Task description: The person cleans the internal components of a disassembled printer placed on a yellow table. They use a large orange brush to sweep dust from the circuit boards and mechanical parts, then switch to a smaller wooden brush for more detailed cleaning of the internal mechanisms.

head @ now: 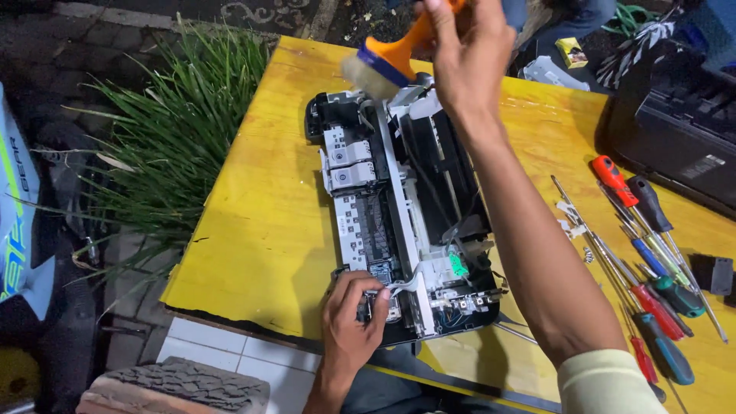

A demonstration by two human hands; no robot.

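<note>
Yellow-painted wooden table (261, 222), worn at the near edge, set outdoors over paving; bears everything listed below.

Opened printer (399, 222), casing off, black base with white and grey inner parts showing; lies lengthwise at the table's middle, near end overhanging toward the person.

Black printer housing (682, 130), far right edge of the table, well apart from the opened unit.

Clump of long green grass (176, 130), on the ground left of the table.

Right hand (464, 54), arm stretched over the printer, fingers closed round the orange handle of a paintbrush (387, 61); pale bristles point left, just above the printer's far end. Whether they touch it cannot be told.

Left hand (353, 318), at the printer's near end, fingers curled and pinching a small part at the black lower corner.

Row of screwdrivers (648, 261), red, blue, green and black handles, lying side by side on the table right of the right forearm.

Small black block (711, 274), just beyond the screwdrivers at the right edge.
</note>
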